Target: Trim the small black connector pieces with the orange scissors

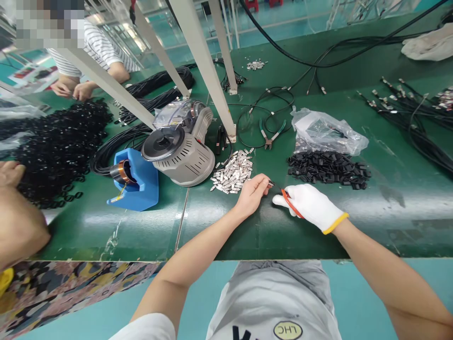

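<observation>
The left hand (252, 193) is bare, its fingers drawn together and pinching a small dark part (271, 183) at the fingertips, just above the green worktop (389, 198); the right hand (311, 206) wears a white glove with a yellow cuff, its fingers curled closed around an orange-handled tool (290, 203), whose tip lies just beside the pinched part; the two hands sit close together near the front of the worktop, between a pile of small silver metal pieces (232, 172) on the left and a heap of small black plastic pieces (327, 167) on the right; behind the black heap lies a crumpled clear plastic bag (327, 131), and near it a pair of green-handled pliers (271, 136) rests among loose black cable loops (264, 101); further left stands a grey round machine (180, 153) with a blue tape dispenser (136, 182) beside it; a large pile of black rings (56, 146) covers the far left; bundles of black cables (410, 113) lie on the right side; across the worktop another person in a striped shirt (95, 47) has both hands at the edge; a further person's arm (17, 222) shows at the near left.
</observation>
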The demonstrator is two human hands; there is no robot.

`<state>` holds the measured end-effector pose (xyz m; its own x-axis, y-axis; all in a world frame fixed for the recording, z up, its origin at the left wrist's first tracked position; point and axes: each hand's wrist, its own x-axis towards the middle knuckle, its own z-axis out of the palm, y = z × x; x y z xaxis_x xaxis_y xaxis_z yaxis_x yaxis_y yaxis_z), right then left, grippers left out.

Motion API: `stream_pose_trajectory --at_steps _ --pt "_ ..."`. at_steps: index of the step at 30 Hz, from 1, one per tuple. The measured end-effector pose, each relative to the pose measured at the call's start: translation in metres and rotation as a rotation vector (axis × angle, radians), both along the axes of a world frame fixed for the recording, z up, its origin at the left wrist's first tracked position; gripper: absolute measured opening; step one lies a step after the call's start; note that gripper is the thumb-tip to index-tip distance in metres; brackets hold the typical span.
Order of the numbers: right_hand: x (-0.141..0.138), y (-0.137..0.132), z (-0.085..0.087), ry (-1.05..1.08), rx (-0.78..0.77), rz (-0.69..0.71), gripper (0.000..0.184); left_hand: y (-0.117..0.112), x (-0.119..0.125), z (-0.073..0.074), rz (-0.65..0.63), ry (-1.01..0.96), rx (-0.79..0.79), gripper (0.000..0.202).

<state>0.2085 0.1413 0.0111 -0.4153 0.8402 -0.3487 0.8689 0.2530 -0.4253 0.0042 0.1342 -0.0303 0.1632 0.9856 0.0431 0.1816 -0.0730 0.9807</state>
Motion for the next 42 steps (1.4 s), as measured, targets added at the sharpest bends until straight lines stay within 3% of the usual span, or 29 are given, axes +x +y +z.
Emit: stream_pose_trajectory --at_steps 2,4,9,12,19,24,34,38,42 --pt "0.001 0.002 -0.001 0.087 -0.129 0.007 0.067 0.001 -0.001 0.001 -0.009 -0.039 -0.009 0.041" --pt "0.0 0.001 -0.001 0.078 -0.11 0.002 0.067 0.001 -0.001 0.002 -0.004 -0.049 -0.007 0.041" --pt "-0.007 -0.006 -0.001 -0.276 0.347 -0.047 0.066 -0.002 -0.003 0.003 0.042 0.006 0.025 0.041" --pt "-0.006 -0.008 -0.002 -0.313 0.441 0.009 0.066 -0.003 -0.004 0.004 0.047 0.065 0.037 0.041" --pt "-0.006 -0.004 -0.008 -0.304 0.373 -0.008 0.066 -0.002 -0.005 0.005 0.047 0.062 0.029 0.043" --pt "-0.008 -0.008 -0.009 -0.31 0.432 -0.036 0.066 -0.003 -0.006 0.007 0.029 0.151 0.11 0.042" --pt "-0.003 -0.013 -0.006 -0.356 0.55 0.076 0.066 -0.001 -0.007 0.009 -0.042 0.296 0.213 0.039" --pt "-0.005 -0.013 -0.003 -0.375 0.455 0.066 0.062 0.001 -0.008 0.01 -0.077 0.324 0.243 0.038" --pt "-0.005 -0.009 0.001 -0.318 0.256 0.003 0.065 0.002 -0.01 0.01 -0.108 0.277 0.227 0.037"
